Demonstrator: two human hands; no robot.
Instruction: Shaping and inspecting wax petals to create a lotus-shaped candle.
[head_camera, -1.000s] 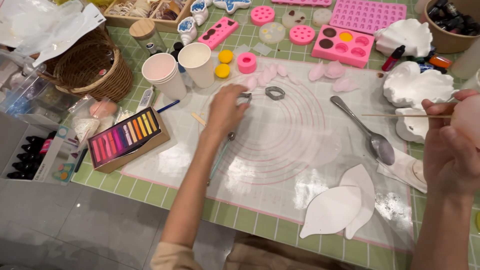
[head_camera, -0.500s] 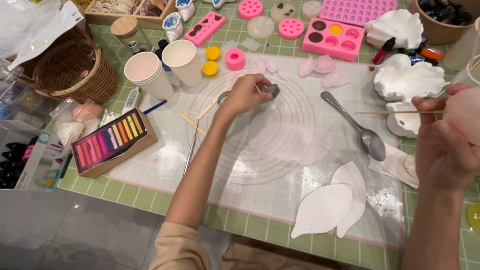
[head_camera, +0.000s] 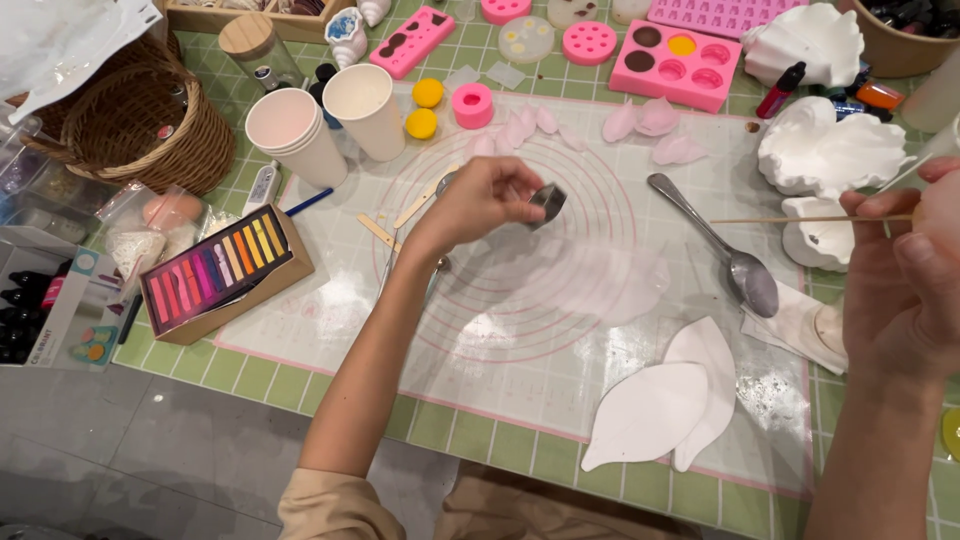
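Note:
My left hand (head_camera: 482, 200) hovers over the middle of a translucent work mat (head_camera: 520, 300) printed with pink circles and pinches a small metal ring-shaped cutter (head_camera: 547, 203) between thumb and fingers. My right hand (head_camera: 905, 280) is at the right edge, closed on a thin wooden skewer (head_camera: 800, 219) that points left; a pale rounded piece sits in that hand near the frame edge. A metal spoon (head_camera: 735, 262) lies on the mat between my hands. Two white petal-shaped pieces (head_camera: 660, 405) rest near the mat's front edge.
Two paper cups (head_camera: 325, 115), a wicker basket (head_camera: 130, 120) and an open box of coloured pastel sticks (head_camera: 215, 270) stand to the left. Pink silicone moulds (head_camera: 680, 65), pale pink petals (head_camera: 650, 120) and white plaster shells (head_camera: 825, 155) crowd the back and right. The green-tiled table edge (head_camera: 300, 385) runs along the front.
My left hand reached to the back of the mat, picked up the metal cutter and lifted it toward the centre. My right hand with the skewer stayed in place.

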